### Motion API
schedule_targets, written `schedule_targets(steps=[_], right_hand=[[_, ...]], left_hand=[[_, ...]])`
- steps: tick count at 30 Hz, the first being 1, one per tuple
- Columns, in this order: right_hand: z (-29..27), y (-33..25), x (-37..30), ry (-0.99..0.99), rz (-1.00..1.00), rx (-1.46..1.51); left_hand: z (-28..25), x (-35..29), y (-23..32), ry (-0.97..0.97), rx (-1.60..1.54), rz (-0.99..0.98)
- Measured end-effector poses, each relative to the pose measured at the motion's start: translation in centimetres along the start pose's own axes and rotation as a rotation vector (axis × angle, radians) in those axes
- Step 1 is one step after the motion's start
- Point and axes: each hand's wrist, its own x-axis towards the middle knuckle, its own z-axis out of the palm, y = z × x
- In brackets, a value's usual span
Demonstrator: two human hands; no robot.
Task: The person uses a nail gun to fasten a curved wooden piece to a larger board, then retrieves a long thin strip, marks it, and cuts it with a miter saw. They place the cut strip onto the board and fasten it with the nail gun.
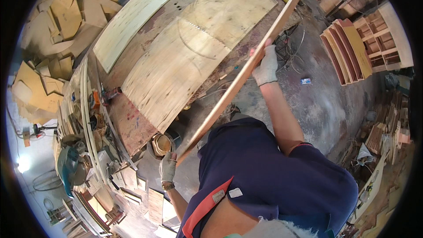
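Note:
A long, narrow wooden board point(240, 77) stands on edge and slants from near my waist up to the far right. My right hand point(266, 67), in a pale work glove with some fingertips showing, is closed on its edge about midway along. At the near end, my left hand point(168, 168), gloved too and with a band at the wrist, grips the board's end. Beyond the board, a large plywood sheet point(172, 70) with a jagged seam and a curved mark lies on a stained worktable point(125, 114).
A pale plywood strip point(132, 22) lies along the table's far side. A drill point(110, 94) rests at its left edge, above a round container point(161, 143). Offcuts point(66, 13) heap at far left, near a teal power saw point(68, 167). Curved wooden frames point(348, 53) stand at right.

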Motion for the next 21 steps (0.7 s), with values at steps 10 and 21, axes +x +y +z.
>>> schedule_targets(steps=[10,21], right_hand=[[-6.3,9.8,1.4,0.223,0.201,-0.395],[-5.1,10.2,11.0,-0.014,0.426,-0.746]], left_hand=[[7.0,6.4,13.1,0.486,0.615,0.371],[7.3,20.0,10.5,0.542,0.530,0.392]])
